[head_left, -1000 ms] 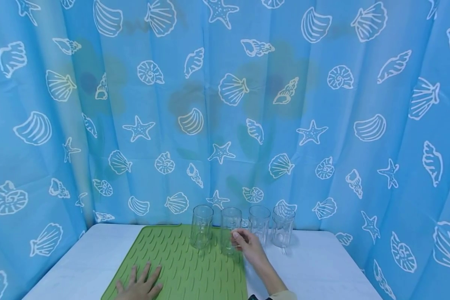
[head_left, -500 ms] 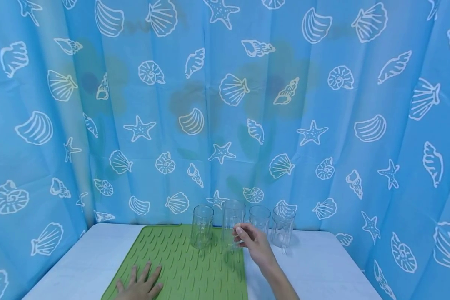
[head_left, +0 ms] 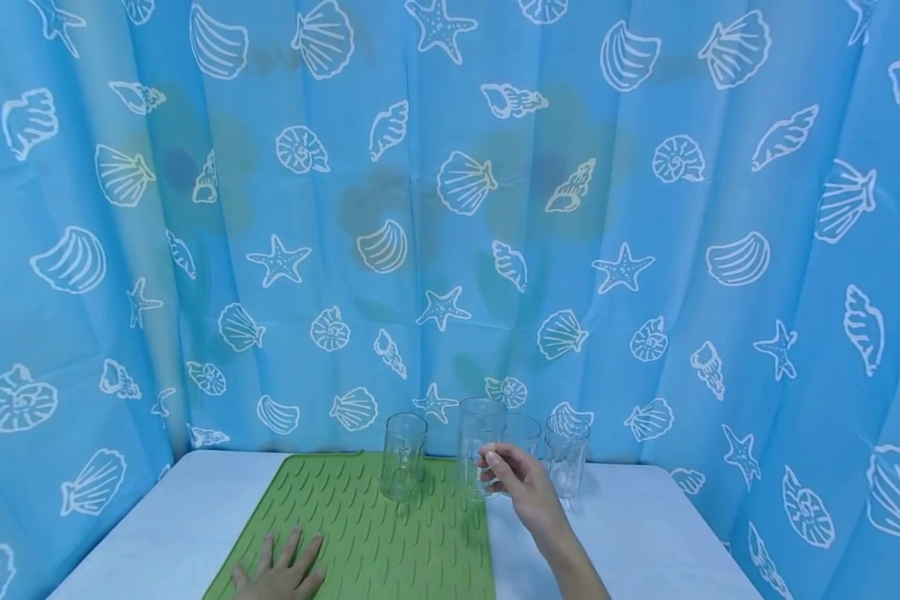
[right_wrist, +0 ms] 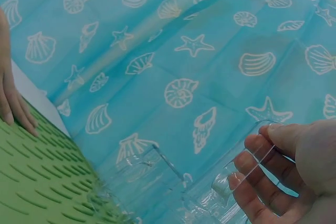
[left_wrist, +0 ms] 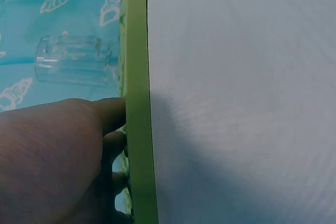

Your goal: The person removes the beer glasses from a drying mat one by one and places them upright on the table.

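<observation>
My right hand [head_left: 525, 492] grips a clear glass mug [head_left: 474, 437] by its handle, thumb at the top and fingers curled through, as the right wrist view shows. The mug is upright, above the right edge of a green ridged mat [head_left: 360, 542]. On the mat's back part stands another clear glass [head_left: 402, 458]. My left hand [head_left: 276, 577] rests on the mat's left front, fingers spread. From the left wrist, the hand [left_wrist: 52, 156] lies along the mat's edge [left_wrist: 139, 129].
Behind my right hand stand two more clear glasses, one partly hidden [head_left: 527, 429] and one farther right [head_left: 567, 462]. The white table [head_left: 645, 542] extends beyond the mat on both sides. A blue shell-print curtain [head_left: 450, 250] closes off the back and sides.
My right hand has lifted the glass mug off the mat and carried it to the right, towards the two glasses there. The left hand has stayed in place.
</observation>
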{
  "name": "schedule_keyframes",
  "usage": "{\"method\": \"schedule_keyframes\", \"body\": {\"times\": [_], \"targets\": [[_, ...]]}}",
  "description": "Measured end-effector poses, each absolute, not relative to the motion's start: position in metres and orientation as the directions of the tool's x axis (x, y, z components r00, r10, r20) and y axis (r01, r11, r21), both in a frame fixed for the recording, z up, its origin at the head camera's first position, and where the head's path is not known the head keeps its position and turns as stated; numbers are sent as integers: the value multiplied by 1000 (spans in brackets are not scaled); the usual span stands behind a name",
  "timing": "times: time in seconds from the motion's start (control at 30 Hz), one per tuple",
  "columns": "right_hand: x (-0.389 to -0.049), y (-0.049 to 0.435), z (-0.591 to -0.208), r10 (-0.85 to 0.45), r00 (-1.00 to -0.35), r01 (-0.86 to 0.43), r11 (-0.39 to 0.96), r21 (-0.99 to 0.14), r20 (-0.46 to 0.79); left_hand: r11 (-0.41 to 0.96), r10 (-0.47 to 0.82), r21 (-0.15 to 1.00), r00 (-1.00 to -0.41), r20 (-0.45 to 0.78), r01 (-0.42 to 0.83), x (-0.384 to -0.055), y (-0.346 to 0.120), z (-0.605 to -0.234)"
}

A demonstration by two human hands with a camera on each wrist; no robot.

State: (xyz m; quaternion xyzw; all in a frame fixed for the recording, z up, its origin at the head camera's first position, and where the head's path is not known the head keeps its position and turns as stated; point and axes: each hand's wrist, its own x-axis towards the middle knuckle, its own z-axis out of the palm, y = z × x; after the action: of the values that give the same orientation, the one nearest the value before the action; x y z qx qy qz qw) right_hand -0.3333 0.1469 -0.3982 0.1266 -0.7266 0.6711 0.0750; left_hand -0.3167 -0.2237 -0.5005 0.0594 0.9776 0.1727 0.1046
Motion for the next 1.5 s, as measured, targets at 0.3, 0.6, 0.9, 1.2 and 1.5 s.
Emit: {"method": "schedule_keyframes", "body": {"times": [0.3,0.6,0.9,1.2,1.5], "targets": [[-335,149,-396,-79,-961,-259,-70,-963,264,934,180,340,-966,-186,108,-314,-225,-496],[-329,142,-395,-104,-967,-195,-275,-941,231,939,196,319,-963,-185,129,-311,-226,-498],[-323,133,-391,-120,-970,-126,-491,-862,210,940,183,321,-966,-180,119,-314,-226,-501],[-318,126,-387,-128,-962,-82,-707,-703,241,946,180,300,-967,-180,120,-314,-225,-498],[-317,121,-389,-107,-974,-48,-759,-650,198,947,180,298,-967,-180,121,-314,-224,-497]]}}
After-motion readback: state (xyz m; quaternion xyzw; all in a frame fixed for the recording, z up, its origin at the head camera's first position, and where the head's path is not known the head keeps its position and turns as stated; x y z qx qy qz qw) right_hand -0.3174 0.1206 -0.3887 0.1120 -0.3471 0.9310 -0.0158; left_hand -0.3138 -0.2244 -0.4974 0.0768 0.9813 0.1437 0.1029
